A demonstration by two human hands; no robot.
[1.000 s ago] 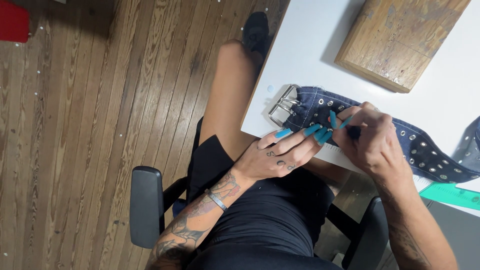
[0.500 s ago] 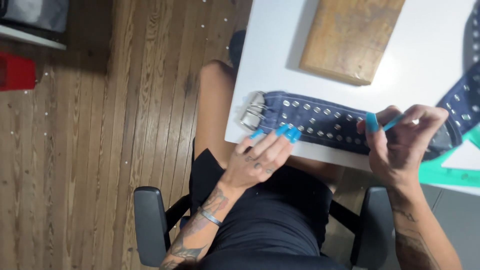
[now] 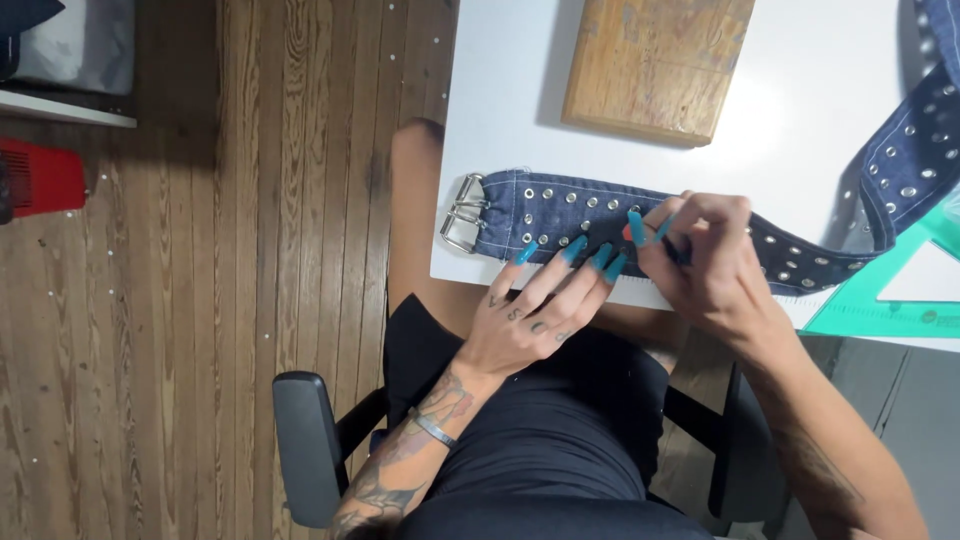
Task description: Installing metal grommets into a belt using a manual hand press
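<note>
White desk (image 3: 800, 90) over dark wooden plank floor (image 3: 250, 250). Black chair armrest (image 3: 305, 450) below the desk's near edge; red box (image 3: 40, 178) at far left on the floor. Wooden block (image 3: 655, 62) near the desk's far edge. Green set square (image 3: 890, 290) at the near right corner, partly over the edge.

Left hand (image 3: 535, 315) open, fingers extended flat, teal-nailed fingertips (image 3: 575, 250) pressing on the near edge of the belt. Metal bracelet (image 3: 432, 428) on the wrist. Right hand (image 3: 705, 265) curled closed, fingertips pinching a small dark tool against the belt; kind of tool not discernible.

Denim studded belt (image 3: 560, 215) lying flat along the desk's near edge, long axis parallel to that edge. Metal buckle (image 3: 462, 213) pointing to the near left corner, just overhanging the left edge. Right portion curving up toward the far right corner.
</note>
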